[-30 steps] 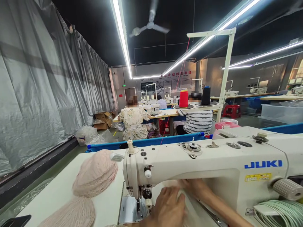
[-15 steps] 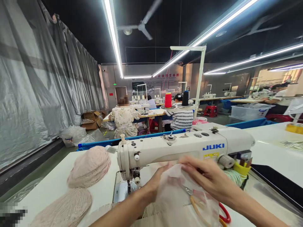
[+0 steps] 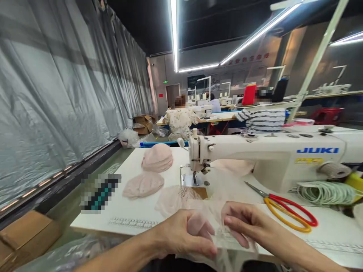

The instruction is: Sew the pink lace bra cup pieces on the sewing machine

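Observation:
My left hand [image 3: 184, 234] and my right hand [image 3: 245, 223] both pinch a thin, see-through pale pink piece of fabric [image 3: 181, 200] at the near edge of the white sewing table [image 3: 133, 211]. The fingers of each hand are closed on it, close together. Behind them stands a white JUKI sewing machine [image 3: 272, 151], its needle end toward the left. Scissors with red and yellow handles [image 3: 286, 209] lie on the table just right of my right hand.
Two stacks of pink knitted pieces [image 3: 157, 158] lie left of the machine. A coil of pale green cord [image 3: 323, 192] sits at the right. Other people sit at sewing tables farther back. Grey plastic sheeting hangs along the left wall; a cardboard box [image 3: 25, 236] stands at lower left.
My hands drew the sheer fabric out from under the machine arm and back to the near table edge. The view pulled back and swung left, showing more of the table.

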A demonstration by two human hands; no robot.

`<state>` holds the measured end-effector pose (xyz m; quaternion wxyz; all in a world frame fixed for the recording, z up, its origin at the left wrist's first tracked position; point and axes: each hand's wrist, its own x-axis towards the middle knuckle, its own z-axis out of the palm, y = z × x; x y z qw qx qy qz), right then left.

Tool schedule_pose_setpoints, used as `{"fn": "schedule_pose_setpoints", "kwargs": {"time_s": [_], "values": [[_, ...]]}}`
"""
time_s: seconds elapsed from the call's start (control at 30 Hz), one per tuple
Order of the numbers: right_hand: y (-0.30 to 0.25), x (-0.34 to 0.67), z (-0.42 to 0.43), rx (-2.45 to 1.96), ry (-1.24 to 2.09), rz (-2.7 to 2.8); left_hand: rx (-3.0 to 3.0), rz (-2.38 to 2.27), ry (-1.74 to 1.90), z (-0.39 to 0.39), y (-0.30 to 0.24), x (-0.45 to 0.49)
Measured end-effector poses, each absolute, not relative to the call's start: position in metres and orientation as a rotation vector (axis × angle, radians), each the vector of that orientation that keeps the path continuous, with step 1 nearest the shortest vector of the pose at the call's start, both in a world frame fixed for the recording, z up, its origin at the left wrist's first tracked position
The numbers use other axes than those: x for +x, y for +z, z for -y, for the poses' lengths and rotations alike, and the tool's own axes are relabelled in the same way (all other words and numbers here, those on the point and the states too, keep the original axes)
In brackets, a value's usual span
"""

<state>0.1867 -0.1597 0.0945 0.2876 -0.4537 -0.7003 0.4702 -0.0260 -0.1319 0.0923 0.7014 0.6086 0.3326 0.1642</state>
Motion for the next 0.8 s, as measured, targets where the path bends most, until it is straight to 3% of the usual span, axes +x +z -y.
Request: {"fn": "schedule_pose_setpoints", "kwargs": {"time_s": [0.23, 0.8], "values": [[0.068, 0.142, 0.163, -1.241, 1.310, 1.860, 1.401, -0.785, 0.343, 0.155, 0.064, -0.054], [0.060, 0.143, 0.154, -1.282, 1.420, 2.055, 1.589, -0.720, 0.309, 0.132, 0.065, -0.085]]}}
